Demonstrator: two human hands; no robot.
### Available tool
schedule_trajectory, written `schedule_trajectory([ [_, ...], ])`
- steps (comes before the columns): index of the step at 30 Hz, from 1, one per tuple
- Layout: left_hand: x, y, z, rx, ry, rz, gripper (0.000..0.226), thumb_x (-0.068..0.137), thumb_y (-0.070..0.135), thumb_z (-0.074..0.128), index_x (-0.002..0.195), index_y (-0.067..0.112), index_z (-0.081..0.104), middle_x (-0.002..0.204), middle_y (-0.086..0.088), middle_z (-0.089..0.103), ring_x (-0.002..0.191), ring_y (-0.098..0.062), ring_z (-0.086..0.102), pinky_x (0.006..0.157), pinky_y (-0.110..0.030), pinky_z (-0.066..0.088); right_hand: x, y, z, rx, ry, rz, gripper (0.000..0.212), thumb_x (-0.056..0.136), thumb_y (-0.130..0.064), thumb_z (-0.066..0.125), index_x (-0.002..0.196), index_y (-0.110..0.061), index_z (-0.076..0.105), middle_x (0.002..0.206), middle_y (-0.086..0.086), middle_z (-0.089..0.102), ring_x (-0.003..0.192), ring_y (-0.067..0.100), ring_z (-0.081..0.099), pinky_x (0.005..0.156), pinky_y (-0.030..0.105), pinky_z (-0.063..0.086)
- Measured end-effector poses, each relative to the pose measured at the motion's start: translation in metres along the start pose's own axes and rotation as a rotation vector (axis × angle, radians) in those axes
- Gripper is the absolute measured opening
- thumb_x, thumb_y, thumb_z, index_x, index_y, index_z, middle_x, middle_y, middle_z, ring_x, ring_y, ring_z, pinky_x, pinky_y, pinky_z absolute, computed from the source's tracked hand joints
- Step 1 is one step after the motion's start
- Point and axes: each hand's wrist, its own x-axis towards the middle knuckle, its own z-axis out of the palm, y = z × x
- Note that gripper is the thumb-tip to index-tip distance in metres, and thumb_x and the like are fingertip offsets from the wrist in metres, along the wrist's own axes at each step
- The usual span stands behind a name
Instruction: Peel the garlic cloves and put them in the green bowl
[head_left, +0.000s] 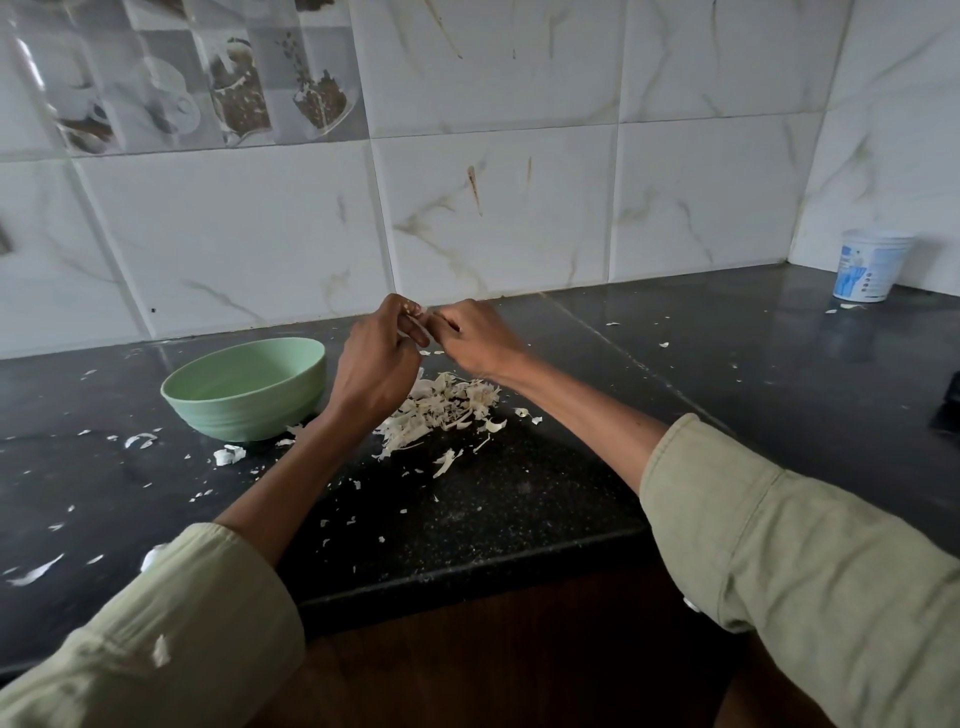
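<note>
Both hands are raised together above the black counter, near the tiled wall. My left hand (382, 353) pinches a small pale garlic clove (414, 310) at its fingertips. My right hand (475, 335) meets it from the right, its fingers curled onto the same clove. The clove is mostly hidden by the fingers. The green bowl (244, 387) stands on the counter just left of my left hand; its inside shows pale green with no cloves visible from here. A heap of garlic skins and pieces (447, 405) lies right below the hands.
Loose skin flakes (228, 454) are scattered over the black counter (519, 499). A white and blue plastic tub (870, 267) stands in the far right corner. A dark object (948, 405) pokes in at the right edge. The counter's front edge runs below my forearms.
</note>
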Motion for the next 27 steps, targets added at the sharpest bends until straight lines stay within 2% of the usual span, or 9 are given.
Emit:
schedule_trajectory([
  [4,-0.001,0.001,-0.001,0.003,-0.002,-0.002,0.035,0.082,0.012,0.038,0.108,0.024,0.059,0.090,0.013,0.072,0.084,-0.018,0.071,0.078,-0.049,0.060,0.000,-0.001,-0.003,0.049,0.020,0.021,0.048,0.109,-0.027,0.052,0.068,-0.003,0.062,0.051,-0.003,0.040,0.033,0.004,0.030,0.040,0.017,0.022],
  [9,-0.003,0.000,-0.002,0.012,0.013,-0.010,0.028,0.091,0.016,0.043,0.110,0.027,0.060,0.090,0.013,0.073,0.082,-0.016,0.072,0.078,-0.048,0.061,-0.002,0.000,-0.013,0.155,0.049,0.086,0.056,0.108,-0.036,0.052,0.056,-0.017,0.042,0.049,-0.006,0.031,0.037,0.003,0.022,0.043,0.018,0.021],
  [11,-0.004,0.002,-0.002,0.022,0.015,-0.008,0.026,0.092,0.025,0.042,0.109,0.027,0.061,0.090,0.011,0.073,0.082,-0.017,0.072,0.077,-0.048,0.061,-0.003,0.000,-0.015,0.194,0.012,0.141,0.055,0.105,-0.047,0.053,0.061,-0.014,0.051,0.050,-0.004,0.034,0.040,0.007,0.028,0.052,0.023,0.030],
  [14,-0.004,0.003,-0.001,0.036,0.008,-0.010,0.027,0.098,0.032,0.041,0.107,0.023,0.064,0.091,0.007,0.075,0.080,-0.016,0.073,0.076,-0.046,0.062,-0.006,-0.001,-0.016,0.251,-0.035,0.192,0.051,0.101,-0.054,0.054,0.069,-0.018,0.068,0.059,0.007,0.054,0.058,0.023,0.053,0.068,0.027,0.038],
  [15,-0.003,0.002,0.000,0.040,0.007,-0.009,0.028,0.101,0.033,0.042,0.106,0.021,0.067,0.090,0.007,0.075,0.078,-0.014,0.073,0.076,-0.045,0.062,-0.005,0.000,-0.017,0.274,-0.032,0.202,0.047,0.103,-0.052,0.053,0.072,-0.019,0.069,0.070,0.012,0.062,0.068,0.025,0.058,0.071,0.027,0.038],
  [17,-0.001,-0.001,0.001,0.042,0.007,-0.007,0.029,0.106,0.031,0.046,0.099,0.020,0.072,0.086,0.009,0.075,0.071,-0.007,0.072,0.074,-0.042,0.063,-0.004,0.000,-0.022,0.326,-0.045,0.228,0.039,0.108,-0.040,0.048,0.085,-0.018,0.070,0.084,0.008,0.061,0.080,0.018,0.054,0.076,0.027,0.040],
  [21,0.000,-0.006,0.002,0.069,0.023,0.010,0.030,0.107,0.029,0.051,0.087,0.023,0.072,0.080,0.012,0.075,0.065,0.000,0.070,0.072,-0.037,0.062,0.001,0.001,-0.030,0.598,-0.172,0.327,0.026,0.111,-0.015,0.042,0.109,-0.007,0.066,0.072,-0.003,0.035,0.062,0.009,0.031,0.052,0.021,0.029],
  [24,0.001,-0.005,0.000,0.087,0.032,-0.013,0.023,0.107,0.035,0.052,0.098,0.023,0.070,0.082,0.011,0.076,0.070,-0.005,0.072,0.072,-0.038,0.062,0.001,-0.003,-0.031,0.763,-0.228,0.331,0.029,0.106,-0.002,0.039,0.116,-0.002,0.067,0.075,-0.002,0.039,0.064,0.007,0.032,0.054,0.021,0.028],
  [27,0.002,-0.005,-0.002,0.121,0.044,-0.024,0.014,0.103,0.035,0.054,0.104,0.025,0.064,0.085,0.008,0.076,0.074,-0.015,0.073,0.071,-0.045,0.062,0.002,-0.006,-0.027,0.827,-0.186,0.382,0.037,0.105,0.005,0.035,0.110,-0.002,0.070,0.079,0.001,0.051,0.061,0.006,0.036,0.051,0.019,0.027],
])
